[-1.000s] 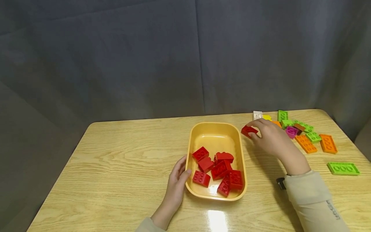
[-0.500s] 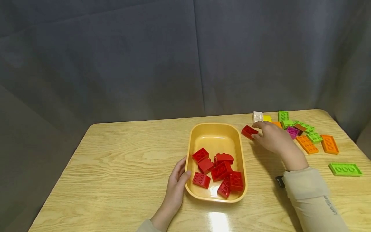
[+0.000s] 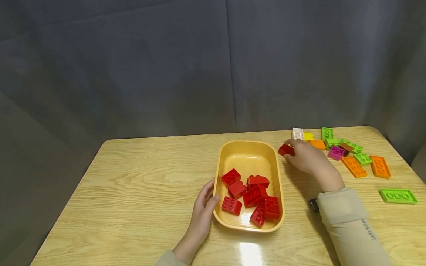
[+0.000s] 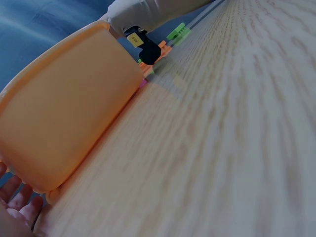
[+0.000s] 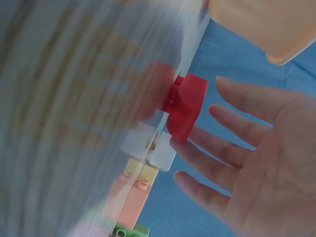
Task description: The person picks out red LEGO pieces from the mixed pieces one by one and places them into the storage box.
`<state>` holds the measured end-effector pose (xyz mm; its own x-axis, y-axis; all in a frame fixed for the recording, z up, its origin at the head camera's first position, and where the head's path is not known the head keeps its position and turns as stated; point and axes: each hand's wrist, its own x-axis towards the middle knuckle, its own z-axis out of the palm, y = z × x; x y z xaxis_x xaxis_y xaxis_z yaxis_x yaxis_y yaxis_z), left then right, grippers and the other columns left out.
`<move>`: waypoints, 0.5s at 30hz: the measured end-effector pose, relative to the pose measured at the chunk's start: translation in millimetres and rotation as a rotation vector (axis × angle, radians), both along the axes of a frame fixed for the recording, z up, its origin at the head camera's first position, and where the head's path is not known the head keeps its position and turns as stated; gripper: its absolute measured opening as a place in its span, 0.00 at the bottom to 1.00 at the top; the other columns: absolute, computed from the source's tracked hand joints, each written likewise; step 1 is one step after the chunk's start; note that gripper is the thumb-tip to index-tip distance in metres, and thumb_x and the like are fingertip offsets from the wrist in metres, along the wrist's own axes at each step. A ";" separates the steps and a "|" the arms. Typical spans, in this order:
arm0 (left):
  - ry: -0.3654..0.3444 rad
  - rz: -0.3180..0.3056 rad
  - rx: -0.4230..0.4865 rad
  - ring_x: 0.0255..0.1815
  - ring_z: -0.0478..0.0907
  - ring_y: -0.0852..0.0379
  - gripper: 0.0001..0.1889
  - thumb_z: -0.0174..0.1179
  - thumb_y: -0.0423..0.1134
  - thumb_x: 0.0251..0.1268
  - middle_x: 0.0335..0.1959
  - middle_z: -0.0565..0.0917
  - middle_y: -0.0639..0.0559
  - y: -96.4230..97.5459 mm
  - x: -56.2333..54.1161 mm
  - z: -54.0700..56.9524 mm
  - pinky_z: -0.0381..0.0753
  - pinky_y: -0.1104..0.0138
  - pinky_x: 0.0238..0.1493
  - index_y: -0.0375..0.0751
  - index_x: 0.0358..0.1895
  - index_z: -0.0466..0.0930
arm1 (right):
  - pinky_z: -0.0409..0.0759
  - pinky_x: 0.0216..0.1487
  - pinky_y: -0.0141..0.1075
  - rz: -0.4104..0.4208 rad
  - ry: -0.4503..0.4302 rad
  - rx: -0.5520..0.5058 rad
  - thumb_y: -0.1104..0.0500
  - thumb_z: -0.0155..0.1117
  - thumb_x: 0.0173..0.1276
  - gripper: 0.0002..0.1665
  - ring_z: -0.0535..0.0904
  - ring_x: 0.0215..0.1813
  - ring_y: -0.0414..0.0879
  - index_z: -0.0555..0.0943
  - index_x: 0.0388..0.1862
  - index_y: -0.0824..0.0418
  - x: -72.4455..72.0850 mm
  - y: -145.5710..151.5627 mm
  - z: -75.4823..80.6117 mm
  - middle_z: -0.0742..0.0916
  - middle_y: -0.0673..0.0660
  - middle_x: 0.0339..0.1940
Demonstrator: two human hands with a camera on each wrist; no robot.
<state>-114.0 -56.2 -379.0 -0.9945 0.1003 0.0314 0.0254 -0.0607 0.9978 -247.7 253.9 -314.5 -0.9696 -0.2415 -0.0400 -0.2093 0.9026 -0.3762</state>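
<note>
In the head view, my left hand (image 3: pixel 201 205) holds the left side of the yellow bin (image 3: pixel 246 147), thumb over the rim and fingers against the outer wall. Several red toy bricks (image 3: pixel 255 195) lie inside it. A lone red toy brick (image 3: pixel 286 150) is on the table just right of the bin. My right hand (image 3: pixel 307 157) reaches over this brick from the right. From the right wrist view, the fingers look fairly straight around the red brick (image 5: pixel 189 103); one fingertip appears to touch its end, while a gap shows beside the thumb.
Toy bricks in other colours lie at the back right, among them a white brick (image 3: pixel 297 133), an orange one (image 3: pixel 354 167) and a magenta one (image 3: pixel 336 152). A lime plate brick (image 3: pixel 398 195) lies nearer the right edge. A dark curtain (image 3: pixel 166 74) hangs behind the table.
My right hand and forearm have shifted slightly left, closer around the lone red brick, uncovering an orange brick behind. The brick itself, my left hand and the bin stay in place.
</note>
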 end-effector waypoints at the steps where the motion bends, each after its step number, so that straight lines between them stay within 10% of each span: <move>1: 0.001 0.001 0.001 0.72 0.63 0.41 0.27 0.47 0.36 0.75 0.73 0.65 0.38 0.0 0.0 0.2 0.68 0.66 0.67 0.37 0.75 0.59 | 0.76 0.52 0.62 0.005 0.001 0.003 0.58 0.62 0.70 0.28 0.77 0.52 0.65 0.71 0.64 0.71 0.1 -0.3 -0.3 0.80 0.73 0.56; 15: 0.001 -0.010 0.012 0.72 0.63 0.42 0.27 0.47 0.35 0.75 0.73 0.65 0.38 0.3 -0.1 1.0 0.69 0.66 0.67 0.36 0.75 0.59 | 0.78 0.50 0.62 0.038 0.040 0.022 0.64 0.64 0.66 0.28 0.80 0.50 0.66 0.72 0.64 0.72 1.9 -6.2 -4.8 0.82 0.72 0.53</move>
<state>-114.1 -55.9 -378.1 -0.9933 0.1101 0.0339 0.0260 -0.0726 0.9970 -245.8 247.8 -319.2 -0.9606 -0.2779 -0.0074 -0.2582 0.9016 -0.3470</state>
